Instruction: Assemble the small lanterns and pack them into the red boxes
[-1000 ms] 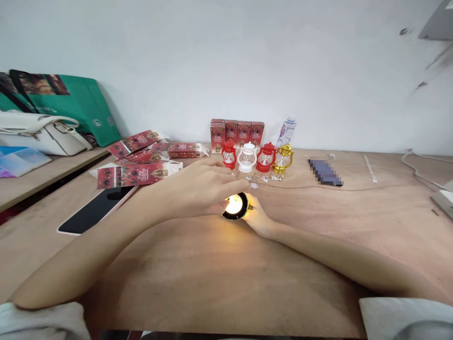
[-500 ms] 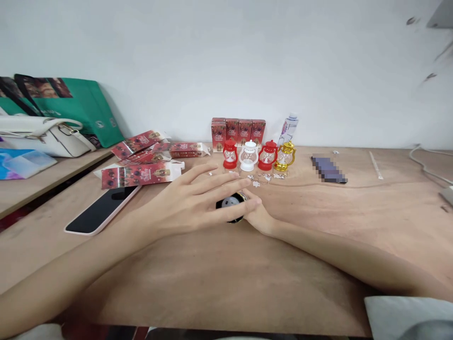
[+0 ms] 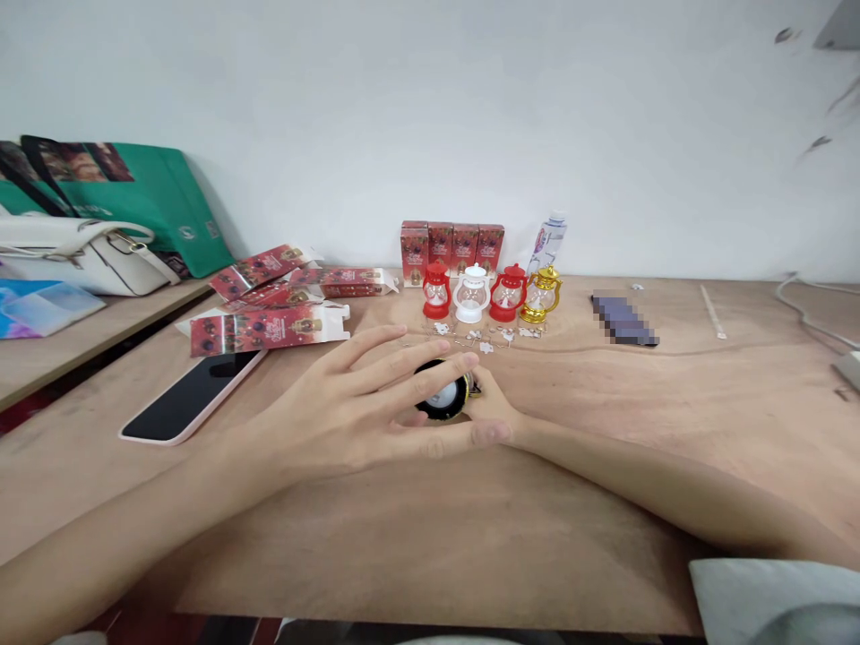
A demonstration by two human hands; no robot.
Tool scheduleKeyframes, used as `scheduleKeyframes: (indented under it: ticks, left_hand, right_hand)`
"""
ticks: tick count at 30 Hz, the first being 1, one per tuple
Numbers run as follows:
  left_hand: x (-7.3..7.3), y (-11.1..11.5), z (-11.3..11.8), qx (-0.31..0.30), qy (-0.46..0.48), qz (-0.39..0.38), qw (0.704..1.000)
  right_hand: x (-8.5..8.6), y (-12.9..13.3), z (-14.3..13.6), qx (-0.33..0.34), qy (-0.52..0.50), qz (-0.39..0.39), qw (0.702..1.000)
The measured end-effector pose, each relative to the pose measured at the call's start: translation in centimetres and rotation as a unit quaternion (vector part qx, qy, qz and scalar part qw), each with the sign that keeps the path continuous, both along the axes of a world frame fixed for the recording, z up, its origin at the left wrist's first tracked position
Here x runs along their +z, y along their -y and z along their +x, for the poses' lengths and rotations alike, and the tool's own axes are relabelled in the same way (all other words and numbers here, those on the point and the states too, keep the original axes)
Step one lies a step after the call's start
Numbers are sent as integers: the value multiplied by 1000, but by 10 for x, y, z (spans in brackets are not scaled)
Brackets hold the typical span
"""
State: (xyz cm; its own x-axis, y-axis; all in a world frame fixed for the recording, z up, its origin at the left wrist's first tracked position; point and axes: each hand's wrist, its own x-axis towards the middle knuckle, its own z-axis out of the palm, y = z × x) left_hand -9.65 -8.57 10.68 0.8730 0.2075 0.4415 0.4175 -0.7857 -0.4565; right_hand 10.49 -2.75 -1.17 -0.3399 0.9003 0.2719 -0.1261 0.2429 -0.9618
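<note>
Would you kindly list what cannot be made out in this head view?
- Black lantern: mostly hidden by left hand and right hand.
- Dark flat object: pixelated.
- Small charms: too small.
- Cable: cut off at the right edge.

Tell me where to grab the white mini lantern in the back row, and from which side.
Take the white lantern by its domed cap and top loop, coming straight down from above. It stands upright, and the red lanterns close on either side leave little room for a sideways pinch. Its clear globe looks rounder and probably slipperier than the cap.
</note>
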Motion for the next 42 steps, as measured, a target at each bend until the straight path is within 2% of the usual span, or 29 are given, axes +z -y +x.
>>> scheduleKeyframes:
  ticks: [2, 4, 6, 8, 9, 12, 14, 17, 21, 24, 30, 34, 42]
  left_hand:
    - [0, -5, -4, -17, 13, 40, 999]
    - [1, -21, -11, -32, 55, 93, 994]
    - [1, -46, -19, 11, 119, 132, 984]
    - [-2, -78, -26, 152, 111, 72, 979]
    - [-5, -95, -29, 204, 99, 11, 974]
    - [-21, -142, -31, 307, 106, -139, 935]
    - [-34, -166, -29, 350, 111, -212, 906]
    - [-53, -187, -24, 349, 95, -282, 889]
    - [-68, -195, -22, 312, 56, -365, 875]
    - [-73, -196, -22, 305, 70, -392, 865]
    - [-77, -201, -23, 354, 95, -386, 847]
    - [-79, -202, -21, 348, 99, -394, 845]
    - [-95, -213, -19, 355, 113, -385, 844]
  right_hand:
    - [0, -1, 0, -2, 6, 14, 1000]
    - [1, -3, 0, -9, 10, 28, 1000]
    - [1, -3, -1, -12, 12, 32, 999]
    - [2, -4, -1, -10, 10, 29, 999]
    - [2, -3, -1, -9, 7, 27, 1000]
    - [2, -3, -1, -9, 1, 23, 1000]
    - [1, -3, -1, -9, 4, 25, 1000]
    - [-1, -4, 0, -12, 13, 28, 999]
    - [-2, -5, 0, -13, 11, 22, 1000]
    - [-2, -5, 0, -11, 7, 21, 1000]
    - [-2, -5, -1, -7, -4, 24, 1000]
    - [-2, -5, -1, -12, 6, 22, 1000]
    - [0, -5, -2, -22, 25, 37, 999]
